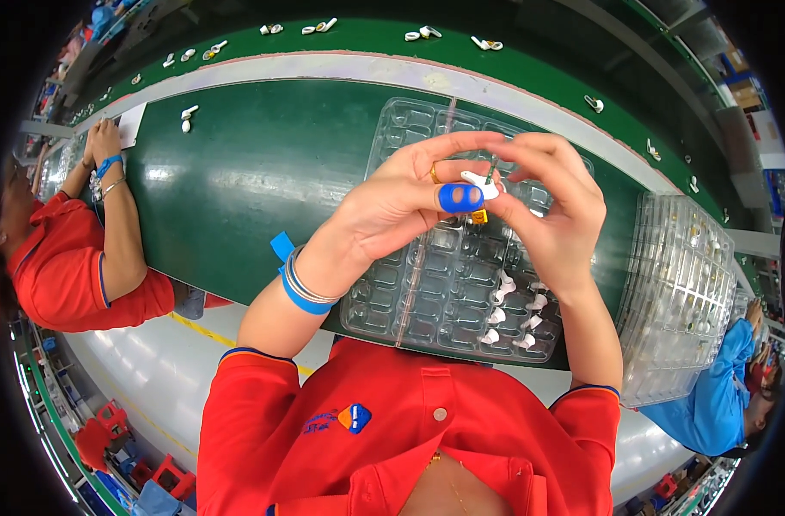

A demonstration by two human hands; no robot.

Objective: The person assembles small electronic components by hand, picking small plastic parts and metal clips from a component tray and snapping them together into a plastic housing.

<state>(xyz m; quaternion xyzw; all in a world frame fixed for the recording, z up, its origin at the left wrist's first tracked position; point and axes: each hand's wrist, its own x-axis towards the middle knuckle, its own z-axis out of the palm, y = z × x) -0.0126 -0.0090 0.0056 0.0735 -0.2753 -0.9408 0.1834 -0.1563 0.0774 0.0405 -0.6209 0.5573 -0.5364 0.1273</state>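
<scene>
Two hands met above one clear tray (410,284): the left hand (401,202), a blue cot on its thumb, and the right hand (551,211) both pinched a single white earbud (480,182) between their fingertips. The earbud was small, glossy and rounded, with a thin stem and a tiny yellow piece just below it. About eight more white earbuds (517,314) lay in the tray's right pockets. One stack of trays (676,301) stood to the right
</scene>
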